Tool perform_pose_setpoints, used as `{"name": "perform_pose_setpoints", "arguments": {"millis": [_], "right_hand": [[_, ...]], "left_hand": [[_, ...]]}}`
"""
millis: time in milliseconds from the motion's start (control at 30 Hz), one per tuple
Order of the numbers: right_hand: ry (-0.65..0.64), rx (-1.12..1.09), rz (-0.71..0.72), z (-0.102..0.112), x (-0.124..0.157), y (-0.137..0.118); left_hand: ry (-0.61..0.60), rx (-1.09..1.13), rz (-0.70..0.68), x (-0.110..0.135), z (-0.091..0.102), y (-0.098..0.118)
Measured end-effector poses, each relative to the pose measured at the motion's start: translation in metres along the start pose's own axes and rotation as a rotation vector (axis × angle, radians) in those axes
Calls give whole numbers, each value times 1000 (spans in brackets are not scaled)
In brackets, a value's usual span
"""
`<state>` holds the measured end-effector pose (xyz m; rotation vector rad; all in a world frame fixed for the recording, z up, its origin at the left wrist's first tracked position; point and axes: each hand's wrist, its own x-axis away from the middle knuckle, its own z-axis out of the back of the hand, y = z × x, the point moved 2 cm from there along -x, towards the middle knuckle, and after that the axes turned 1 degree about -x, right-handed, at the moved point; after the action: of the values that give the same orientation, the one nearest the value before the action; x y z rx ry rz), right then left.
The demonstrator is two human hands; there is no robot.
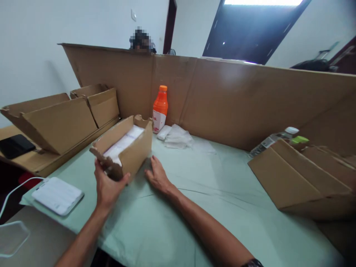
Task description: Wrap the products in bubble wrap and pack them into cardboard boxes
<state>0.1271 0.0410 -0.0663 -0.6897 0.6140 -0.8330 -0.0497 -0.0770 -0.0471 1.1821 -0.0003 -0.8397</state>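
A narrow open-topped cardboard box (pixel 137 154) stands left of the middle of the table, with white packets or folded paper (pixel 125 142) inside. My left hand (pixel 109 189) grips its near end, thumb on the right corner and fingers round the left side. Beside the box's right wall, my right hand (pixel 159 176) is low over the tabletop with its thumb and fingers apart. Nothing shows in it; whether its fingertips touch the box I cannot tell. Behind the box stands an orange bottle (pixel 160 109) with a white label, and crumpled white tissues or thin plastic (pixel 178 137) lie beside it.
A tall cardboard screen (pixel 236 100) borders the table's (pixel 222 207) far side. Cardboard trays (pixel 61 124) and a black phone (pixel 16 145) are at left, near a white power bank (pixel 58 195) with a cable. At right, a clear bottle (pixel 267 142) leans behind a cardboard box (pixel 294 178). A person sits beyond the screen.
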Motion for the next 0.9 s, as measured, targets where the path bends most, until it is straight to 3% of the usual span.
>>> {"name": "perform_pose_setpoints", "arguments": {"millis": [100,200,333,433,633,733,900], "right_hand": [[-44,106,135,-23,7,-4],[-20,149,202,-28,22,-5],[9,120,216,-24,27,-3],[-5,89,208,-23,25,-3],[-64,59,193,-22,23,-5],[-56,57,189,-20,18,-7],[-137,189,250,-31,24,-26]], "left_hand": [[50,-15,59,-68,-32,-7],[23,-30,96,-131,-59,-12],[-9,-61,100,-180,-83,-17],[-82,-113,103,-174,-103,-23],[-311,-285,-59,-121,-129,-28],[-382,-351,-141,-108,-123,-17],[-528,-321,-294,-71,-97,10]]}}
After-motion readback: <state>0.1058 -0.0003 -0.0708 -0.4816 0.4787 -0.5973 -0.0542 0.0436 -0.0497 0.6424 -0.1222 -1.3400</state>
